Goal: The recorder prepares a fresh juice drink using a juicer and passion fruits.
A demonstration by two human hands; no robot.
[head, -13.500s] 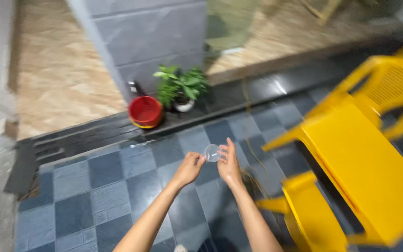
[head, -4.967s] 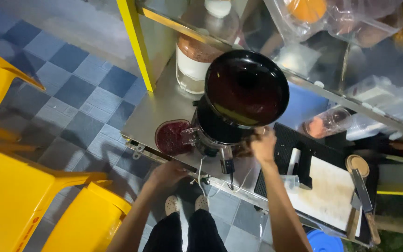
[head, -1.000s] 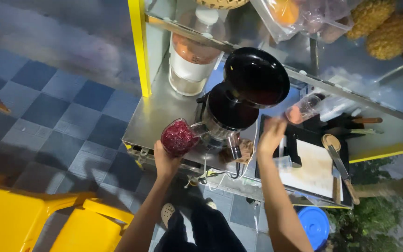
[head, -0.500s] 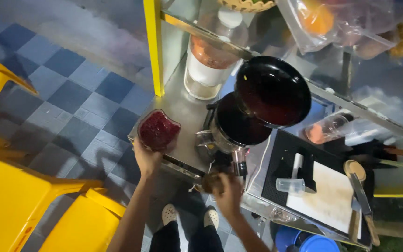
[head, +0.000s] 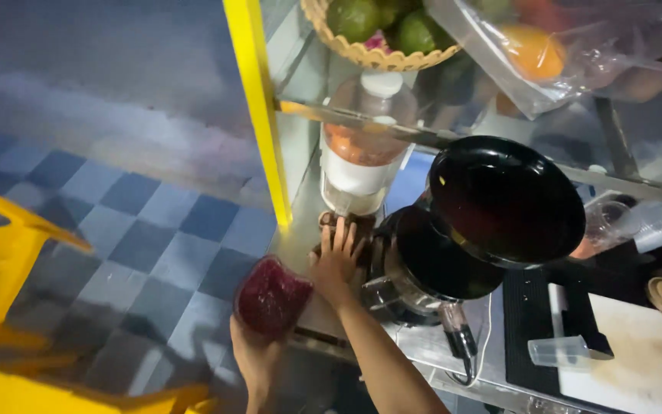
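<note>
Left hand [head: 258,360] grips the cup [head: 271,297] of red pulp off the counter [head: 300,238] edge — keep it level; right hand [head: 336,261], fingers spread, steadies beside the juicer [head: 430,268].

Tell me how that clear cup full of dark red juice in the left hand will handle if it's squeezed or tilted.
The cup looks like thin clear plastic, so it would probably flex under a squeeze. It appears filled nearly to the brim with no lid visible, so a tilt would likely spill. The left hand holds it from below, off the counter; full, it is probably fairly heavy.
</note>
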